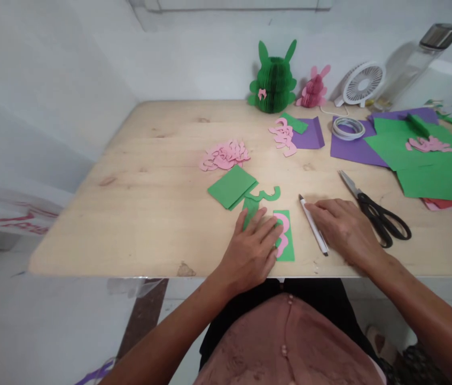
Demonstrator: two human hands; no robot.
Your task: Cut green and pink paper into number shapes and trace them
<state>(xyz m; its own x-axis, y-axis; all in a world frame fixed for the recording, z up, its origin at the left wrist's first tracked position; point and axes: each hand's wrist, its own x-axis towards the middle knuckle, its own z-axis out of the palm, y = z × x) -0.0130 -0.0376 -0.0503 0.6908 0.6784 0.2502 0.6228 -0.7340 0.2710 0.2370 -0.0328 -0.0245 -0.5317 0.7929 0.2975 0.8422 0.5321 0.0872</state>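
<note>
My left hand (250,246) lies flat on the table with its fingers spread. Its fingertips rest on a green paper strip (251,207) and on the edge of a green paper rectangle (289,249). A pink wavy paper cutout (284,227) lies on that rectangle, partly under my fingers. Curled fingers of my right hand (340,227) are closed at a white pen (314,227), which lies low along the tabletop with its dark tip pointing away. A green wavy cutout (268,194) sits just beyond my left hand, beside folded green paper (232,186).
Black-handled scissors (374,211) lie right of my right hand. Pink cutouts (226,156) are piled beyond the folded paper. Tape rolls (348,128) and green sheets (430,176) lie at right. A green paper rabbit (274,83), pink rabbit (314,91), fan (363,83) and bottle (414,69) stand behind.
</note>
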